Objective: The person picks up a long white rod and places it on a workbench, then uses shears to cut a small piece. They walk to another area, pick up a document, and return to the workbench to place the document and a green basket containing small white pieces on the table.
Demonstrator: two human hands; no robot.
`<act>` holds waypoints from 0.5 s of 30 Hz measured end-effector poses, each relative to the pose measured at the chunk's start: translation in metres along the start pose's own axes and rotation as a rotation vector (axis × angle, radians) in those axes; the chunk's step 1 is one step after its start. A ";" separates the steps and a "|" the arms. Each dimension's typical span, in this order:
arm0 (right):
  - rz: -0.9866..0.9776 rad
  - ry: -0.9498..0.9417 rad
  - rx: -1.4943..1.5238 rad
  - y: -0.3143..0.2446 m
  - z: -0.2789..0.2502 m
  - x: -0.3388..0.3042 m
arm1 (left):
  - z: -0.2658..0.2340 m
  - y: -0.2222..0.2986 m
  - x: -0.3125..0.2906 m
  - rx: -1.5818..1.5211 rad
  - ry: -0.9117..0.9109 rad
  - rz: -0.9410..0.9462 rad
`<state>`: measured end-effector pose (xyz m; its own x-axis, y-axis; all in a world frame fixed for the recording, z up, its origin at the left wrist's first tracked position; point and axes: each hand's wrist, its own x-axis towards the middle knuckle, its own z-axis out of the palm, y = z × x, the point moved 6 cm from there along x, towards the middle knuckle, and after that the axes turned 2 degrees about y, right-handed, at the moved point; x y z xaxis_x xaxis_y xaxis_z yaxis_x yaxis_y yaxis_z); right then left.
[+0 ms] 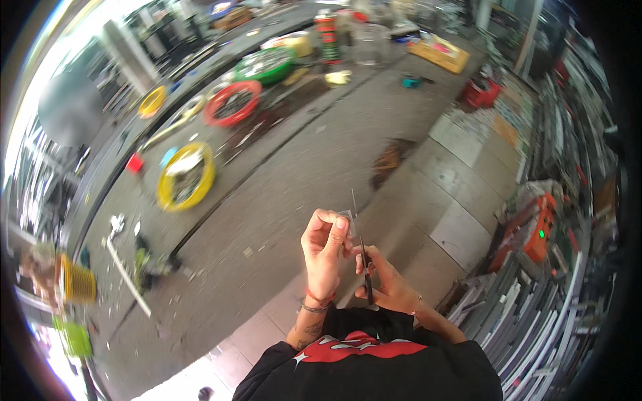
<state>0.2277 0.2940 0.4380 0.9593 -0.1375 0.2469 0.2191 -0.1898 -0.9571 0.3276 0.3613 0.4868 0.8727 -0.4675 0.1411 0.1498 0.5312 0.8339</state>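
In front of my chest, my left hand (324, 250) is closed, pinching a small clear, flat plastic piece (350, 223) between thumb and fingers. A thin, pale sliver (354, 202) stands up just beyond this piece; I cannot make out whether they are joined. My right hand (394, 287) grips black-handled scissors (368, 284), their narrow blades pointing up beside the left fingertips. Whether the blades touch the plastic is too small to tell. Both hands are held over the near edge of the long grey workbench (267, 220).
Yellow (162, 194), red (211, 119) and green (286, 75) bowls of small metal parts stand on the bench. Behind them are a spray can (328, 37) and a clear jar (369, 45). To my right, an orange machine (525, 234) sits by stacked metal profiles (535, 327).
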 end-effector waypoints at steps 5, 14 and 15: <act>0.055 0.212 0.172 0.044 -0.143 -0.008 | 0.128 -0.119 0.070 0.073 -0.135 -0.123; 0.132 0.631 0.173 0.102 -0.457 0.007 | 0.395 -0.328 0.210 0.166 -0.547 -0.304; 0.161 0.676 0.219 0.104 -0.490 0.006 | 0.429 -0.345 0.222 0.113 -0.604 -0.295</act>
<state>0.1686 -0.2029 0.4143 0.6786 -0.7310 0.0723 0.1827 0.0727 -0.9805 0.2700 -0.2288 0.4595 0.3854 -0.9112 0.1454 0.2631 0.2595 0.9292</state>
